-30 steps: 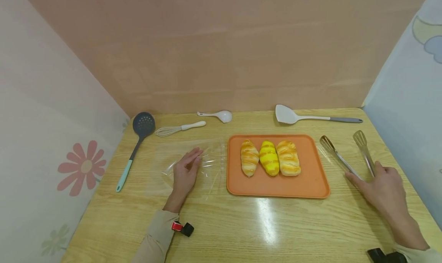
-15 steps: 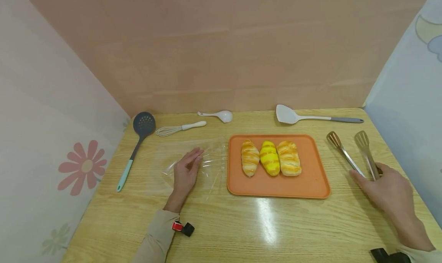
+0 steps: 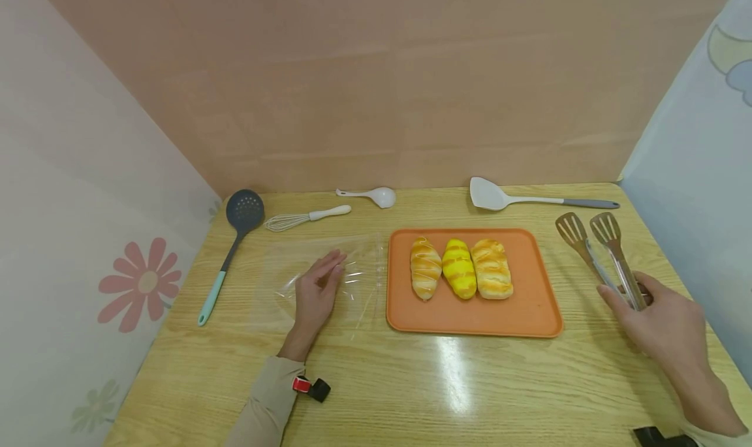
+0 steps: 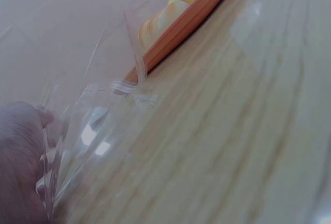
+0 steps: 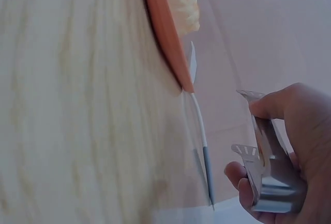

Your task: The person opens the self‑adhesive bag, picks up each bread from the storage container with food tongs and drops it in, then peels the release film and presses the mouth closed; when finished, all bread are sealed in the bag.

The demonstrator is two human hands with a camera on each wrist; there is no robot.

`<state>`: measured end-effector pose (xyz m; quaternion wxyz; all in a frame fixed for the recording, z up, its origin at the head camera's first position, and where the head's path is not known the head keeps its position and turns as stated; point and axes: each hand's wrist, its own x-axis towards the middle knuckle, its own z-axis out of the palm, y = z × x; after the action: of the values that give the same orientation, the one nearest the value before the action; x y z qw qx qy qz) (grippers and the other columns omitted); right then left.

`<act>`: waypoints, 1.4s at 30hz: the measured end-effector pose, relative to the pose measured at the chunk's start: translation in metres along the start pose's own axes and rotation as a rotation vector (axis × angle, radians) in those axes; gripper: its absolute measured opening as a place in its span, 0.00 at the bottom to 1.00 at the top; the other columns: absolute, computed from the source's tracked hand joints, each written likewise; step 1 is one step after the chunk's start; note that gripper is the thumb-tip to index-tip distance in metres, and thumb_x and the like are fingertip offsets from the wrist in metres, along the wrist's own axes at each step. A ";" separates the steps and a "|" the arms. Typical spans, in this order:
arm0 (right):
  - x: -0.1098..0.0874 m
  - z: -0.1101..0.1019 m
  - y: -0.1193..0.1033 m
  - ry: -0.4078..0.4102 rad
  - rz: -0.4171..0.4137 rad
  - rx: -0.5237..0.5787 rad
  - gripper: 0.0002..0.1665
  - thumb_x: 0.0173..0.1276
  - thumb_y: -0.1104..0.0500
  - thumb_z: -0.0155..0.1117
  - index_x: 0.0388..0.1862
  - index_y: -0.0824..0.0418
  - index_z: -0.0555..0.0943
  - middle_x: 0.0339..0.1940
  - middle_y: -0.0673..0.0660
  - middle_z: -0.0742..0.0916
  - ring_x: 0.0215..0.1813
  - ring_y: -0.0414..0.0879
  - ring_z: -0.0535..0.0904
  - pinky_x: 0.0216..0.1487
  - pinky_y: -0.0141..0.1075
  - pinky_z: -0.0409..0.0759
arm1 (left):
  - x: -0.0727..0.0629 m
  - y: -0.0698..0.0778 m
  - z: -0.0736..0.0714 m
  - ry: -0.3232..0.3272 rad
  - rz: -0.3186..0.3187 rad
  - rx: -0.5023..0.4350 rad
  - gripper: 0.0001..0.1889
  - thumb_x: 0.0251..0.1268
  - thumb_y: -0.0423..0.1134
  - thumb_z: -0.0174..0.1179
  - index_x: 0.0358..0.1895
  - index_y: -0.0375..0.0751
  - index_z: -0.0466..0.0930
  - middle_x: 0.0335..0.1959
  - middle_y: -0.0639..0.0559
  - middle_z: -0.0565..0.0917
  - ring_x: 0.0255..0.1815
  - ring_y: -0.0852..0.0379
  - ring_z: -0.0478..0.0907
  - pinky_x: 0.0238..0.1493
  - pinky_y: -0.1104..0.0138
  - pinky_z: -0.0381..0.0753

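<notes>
My left hand (image 3: 317,292) pinches a clear plastic bag (image 3: 361,290) that lies on the table left of the tray. In the left wrist view the film of the bag (image 4: 106,131) bunches up beside the fingers, its seamed edge toward the tray. At the far right my right hand (image 3: 664,323) grips metal tongs (image 3: 625,277), their two slotted heads spread a little apart and pointing away from me. Nothing sits between those heads. Fingers and thumb wrap the tongs' (image 5: 279,177) arms in the right wrist view.
An orange tray (image 3: 470,320) bears a drizzled bread roll (image 3: 424,271), a yellow roll (image 3: 458,271) and a square bun (image 3: 492,271). Along the back lie a skimmer (image 3: 243,212), a whisk (image 3: 305,218), a white spoon (image 3: 376,197) and a spatula (image 3: 499,198). Walls stand behind and at both sides.
The right hand has shifted slightly right and turned the tongs, whose slotted heads now face up and stand closer together. The left hand and the bag have stayed put.
</notes>
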<state>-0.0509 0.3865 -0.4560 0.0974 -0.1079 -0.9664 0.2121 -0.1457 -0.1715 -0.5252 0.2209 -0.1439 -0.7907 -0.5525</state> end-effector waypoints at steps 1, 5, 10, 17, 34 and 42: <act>-0.001 -0.001 -0.002 0.003 -0.008 0.001 0.46 0.82 0.39 0.66 0.69 0.82 0.76 0.35 0.75 0.88 0.24 0.50 0.76 0.26 0.42 0.71 | 0.000 0.000 0.000 0.001 0.000 0.002 0.11 0.78 0.27 0.68 0.58 0.30 0.92 0.64 0.32 0.88 0.70 0.30 0.83 0.70 0.76 0.77; -0.004 -0.004 -0.008 0.010 -0.040 0.018 0.44 0.82 0.41 0.67 0.69 0.82 0.77 0.25 0.65 0.86 0.23 0.47 0.74 0.25 0.40 0.70 | 0.000 0.000 0.000 0.003 -0.004 -0.004 0.11 0.78 0.27 0.68 0.58 0.30 0.92 0.64 0.32 0.88 0.71 0.30 0.83 0.71 0.76 0.77; -0.007 -0.007 -0.015 -0.023 -0.062 0.070 0.42 0.80 0.42 0.71 0.68 0.81 0.79 0.34 0.73 0.90 0.26 0.44 0.80 0.23 0.33 0.71 | 0.000 0.001 0.000 0.002 -0.007 -0.005 0.12 0.78 0.27 0.68 0.58 0.30 0.92 0.65 0.33 0.88 0.71 0.31 0.83 0.70 0.76 0.77; -0.009 -0.012 -0.022 -0.171 -0.088 0.129 0.42 0.81 0.45 0.72 0.71 0.82 0.77 0.47 0.77 0.91 0.34 0.23 0.77 0.27 0.30 0.75 | 0.001 0.001 0.000 0.006 -0.004 0.014 0.11 0.77 0.26 0.69 0.58 0.30 0.92 0.64 0.33 0.88 0.70 0.31 0.83 0.71 0.77 0.76; -0.031 -0.009 -0.055 -0.385 -0.195 0.122 0.38 0.82 0.45 0.70 0.74 0.74 0.79 0.39 0.55 0.90 0.27 0.36 0.71 0.24 0.34 0.69 | 0.001 0.006 0.000 0.005 -0.037 0.031 0.11 0.79 0.29 0.69 0.58 0.31 0.92 0.65 0.34 0.88 0.71 0.33 0.83 0.73 0.72 0.77; -0.035 -0.008 -0.070 -0.423 -0.212 0.015 0.42 0.79 0.39 0.73 0.76 0.70 0.79 0.29 0.47 0.80 0.32 0.42 0.72 0.28 0.36 0.66 | 0.001 0.006 0.000 0.002 -0.050 0.042 0.11 0.79 0.29 0.68 0.58 0.30 0.91 0.64 0.34 0.88 0.71 0.34 0.84 0.80 0.43 0.74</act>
<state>-0.0269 0.3193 -0.4237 -0.0846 0.0418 -0.9696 0.2260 -0.1442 -0.1692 -0.5202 0.2107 -0.1189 -0.8054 -0.5411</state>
